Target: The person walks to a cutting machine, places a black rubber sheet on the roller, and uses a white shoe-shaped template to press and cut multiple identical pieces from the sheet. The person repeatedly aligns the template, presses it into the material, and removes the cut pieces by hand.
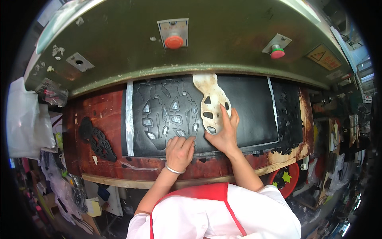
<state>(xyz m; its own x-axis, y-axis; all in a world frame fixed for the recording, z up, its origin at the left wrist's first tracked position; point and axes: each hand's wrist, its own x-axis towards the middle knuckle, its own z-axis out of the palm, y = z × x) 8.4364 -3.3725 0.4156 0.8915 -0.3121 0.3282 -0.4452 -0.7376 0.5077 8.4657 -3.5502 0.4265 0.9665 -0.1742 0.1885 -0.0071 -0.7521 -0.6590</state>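
A black sheet (250, 107) lies on the press bed, with sole-shaped outlines (171, 113) cut into its left half. Beside these cuts rests a cream, sole-shaped cutting die (211, 93) with several openings through it. My right hand (226, 133) grips the die's near end, thumb at the lower tip and fingers along its right edge. At the near edge of the cut outlines, my left hand (180, 152) is closed, its fingers curled down against the sheet. What those fingertips hold, if anything, is hidden.
A green press beam (223, 47) spans the far side, carrying a red button (174, 41) and another push button (277, 51). Black cut sole pieces (99, 141) lie on the reddish board (109, 107) at left. A red basin (293, 184) stands below the right edge.
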